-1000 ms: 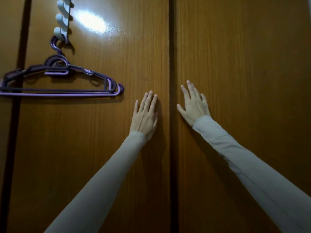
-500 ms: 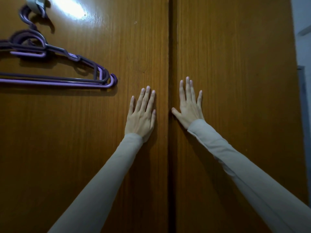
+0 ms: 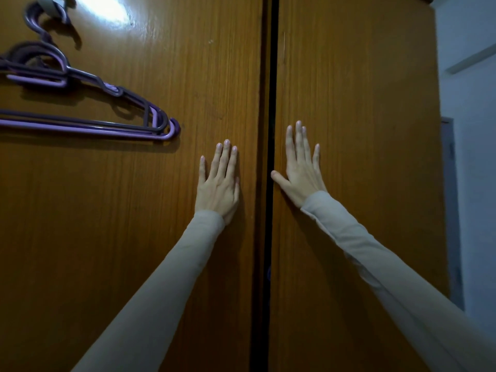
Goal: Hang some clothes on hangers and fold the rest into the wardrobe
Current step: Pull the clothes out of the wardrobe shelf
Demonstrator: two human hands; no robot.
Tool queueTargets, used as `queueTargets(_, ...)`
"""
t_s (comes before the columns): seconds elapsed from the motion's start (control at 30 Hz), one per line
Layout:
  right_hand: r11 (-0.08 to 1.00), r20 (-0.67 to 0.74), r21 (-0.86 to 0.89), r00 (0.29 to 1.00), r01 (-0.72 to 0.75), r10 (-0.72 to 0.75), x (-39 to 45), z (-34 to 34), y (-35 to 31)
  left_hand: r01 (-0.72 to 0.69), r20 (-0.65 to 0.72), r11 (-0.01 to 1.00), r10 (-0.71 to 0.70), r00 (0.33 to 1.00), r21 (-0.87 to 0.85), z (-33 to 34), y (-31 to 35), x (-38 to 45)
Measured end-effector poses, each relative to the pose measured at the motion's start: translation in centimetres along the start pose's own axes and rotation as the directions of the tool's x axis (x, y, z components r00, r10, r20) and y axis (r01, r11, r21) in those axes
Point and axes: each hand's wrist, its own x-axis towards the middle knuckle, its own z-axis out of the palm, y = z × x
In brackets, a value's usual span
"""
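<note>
You've got two hands up on two wooden wardrobe doors: your left hand (image 3: 218, 183) lies flat on the left door (image 3: 134, 237), fingers straight, and your right hand (image 3: 302, 173) lies flat on the right door (image 3: 362, 130), thumb at the dark gap between them. Hands apart, holding nothing. Up on the left door, a bunch of purple hangers (image 3: 88, 114) hangs from one white hook (image 3: 52, 4); at least two, exact count unclear.

Two wardrobe doors (image 3: 349, 103) block the way; only a thin seam (image 3: 273, 76) between.
</note>
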Motion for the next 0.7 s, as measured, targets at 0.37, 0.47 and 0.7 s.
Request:
queueTargets(0.37, 0.998, 0.051, 0.053, 0.998, 0.042, -0.045, -2.5, -6.6, 0.6, 0.340, 0.370, 0.530, -0.053, 0.928, -0.777, -3.6, 8.6, -7.0)
queueTargets(0.47, 0.996, 0.044, 0.075, 0.997, 0.053, -0.056, -3.5, -9.0, 1.1, 0.420, 0.461, 0.438, -0.012, 0.887, -0.795, -4.2, 11.2, -9.4)
queueTargets(0.7, 0.991, 0.027, 0.122, 0.998, 0.046, -0.050, -6.7, -15.3, 2.4, 0.365, 0.406, 0.321, 0.068, 0.911, -0.874, -9.7, 16.6, -10.6)
